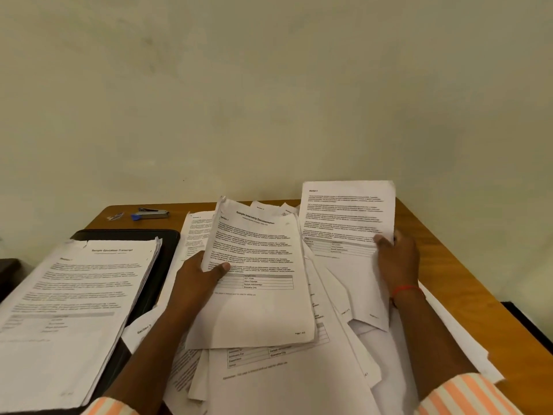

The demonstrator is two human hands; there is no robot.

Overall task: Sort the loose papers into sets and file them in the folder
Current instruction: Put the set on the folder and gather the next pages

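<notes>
- Across the brown wooden table (466,265), a heap of loose white printed papers (299,381) sprawls from the centre to the near right, unsorted.
- At the near left, a thick squared stack headed "Sample Education Transcript" (74,295) lies on the black folder (167,253); it looks like one finished set.
- Over the middle of the heap, the left hand (197,277) grips a bundle headed "Sample Internship Documentation" (257,295), thumb on its face and fingers hidden behind its left edge.
- At the far right, the right hand (398,262) pinches a single white "Section 4" sheet (347,211) by its lower right edge, raised off the heap.
- The step in hand seems to be matching pages. The next move calls for checking that this sheet belongs to the bundle, then slipping it in behind, in order and with edges squared.
- At the far left, a small silver-and-blue stapler (152,213) lies apart from everything.
</notes>
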